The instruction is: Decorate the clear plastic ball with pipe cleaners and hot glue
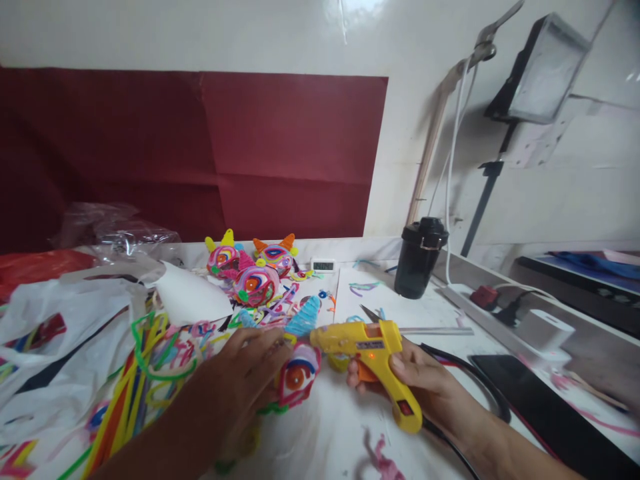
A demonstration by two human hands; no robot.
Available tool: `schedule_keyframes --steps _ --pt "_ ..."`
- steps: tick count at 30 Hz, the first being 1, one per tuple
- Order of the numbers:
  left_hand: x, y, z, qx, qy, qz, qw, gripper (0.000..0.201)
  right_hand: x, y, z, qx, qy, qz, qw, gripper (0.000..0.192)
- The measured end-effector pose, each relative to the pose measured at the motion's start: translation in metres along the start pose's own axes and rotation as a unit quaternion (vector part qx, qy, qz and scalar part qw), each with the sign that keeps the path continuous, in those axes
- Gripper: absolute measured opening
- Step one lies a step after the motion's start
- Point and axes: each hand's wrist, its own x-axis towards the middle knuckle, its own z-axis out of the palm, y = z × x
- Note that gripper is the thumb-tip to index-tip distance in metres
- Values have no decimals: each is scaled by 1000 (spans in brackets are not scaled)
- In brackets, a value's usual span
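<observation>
My right hand (425,373) is wrapped round a yellow hot glue gun (360,340) with a lit orange light; a finger is at its orange trigger. Its nozzle points left and reaches the base of a blue horn (304,319) on a colourful pipe-cleaner ornament (300,377) with a big orange eye. Over that ornament's left side lies my left hand (250,367), closed round it, with the fingertips near the nozzle. Part of the ornament is hidden beneath the hand. Behind are several similar horned ornaments (256,285).
Loose pipe cleaners (133,380) and a white plastic bag (60,360) crowd the left. Scissors (370,313) lie behind the glue gun. To the right are a black cup (421,259), a phone (545,413) and a power strip (465,303). A small digital clock (323,266) stands at the wall.
</observation>
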Motion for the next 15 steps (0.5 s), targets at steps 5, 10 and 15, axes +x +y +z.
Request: schedule_keyframes --steps 5,10,15 --pt "3 0 -2 -13 5 -3 1000 38 -3 -5 3 -21 3 2 1000 28" --pt "2 1 -2 -14 4 -4 1000 40 -5 -7 4 -29 32 7 999 35" --pt "2 1 -1 -18 7 -13 1000 36 -9 -9 6 -52 65 17 996 44"
